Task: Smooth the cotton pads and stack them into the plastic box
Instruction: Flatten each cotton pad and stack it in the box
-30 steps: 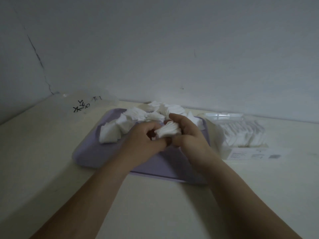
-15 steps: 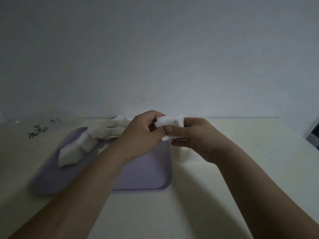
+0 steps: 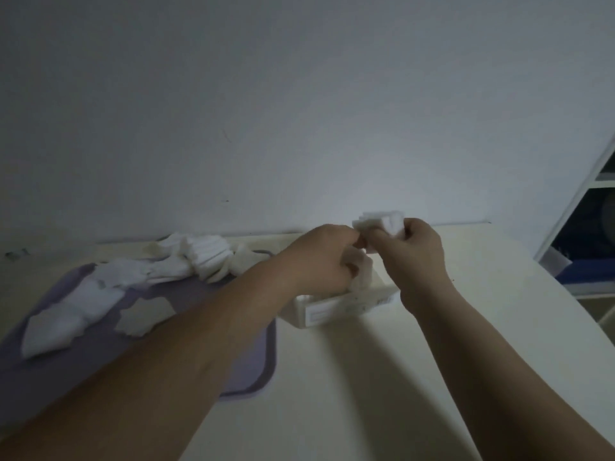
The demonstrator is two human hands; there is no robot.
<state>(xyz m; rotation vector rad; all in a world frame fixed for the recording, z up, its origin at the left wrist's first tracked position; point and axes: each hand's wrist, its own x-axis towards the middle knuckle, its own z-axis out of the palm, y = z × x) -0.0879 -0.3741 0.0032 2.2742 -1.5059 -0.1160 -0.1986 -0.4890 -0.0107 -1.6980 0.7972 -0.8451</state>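
At the left of the frame a purple tray lies on the worktop, with loose cotton pads spread over its far half. In the middle, the left hand has its fingers curled in, and the tips pinch the left end of a small stack of pads. Just to the right, the right hand grips the other end of that stack with curled fingers, so both hands hold it up in the air. The plastic box sits on the worktop right under the hands, a little down and to the left of the stack. Its long side seems to run across the frame and rises a bit to the right, and some pads already show inside it. The stack only has to go down, and the left hand is nearer to the box. At the far right edge stands a shelf. Half a second ago the hands held the stack over the right end of the tray. Now they are over the box, and the view has swung to the right.
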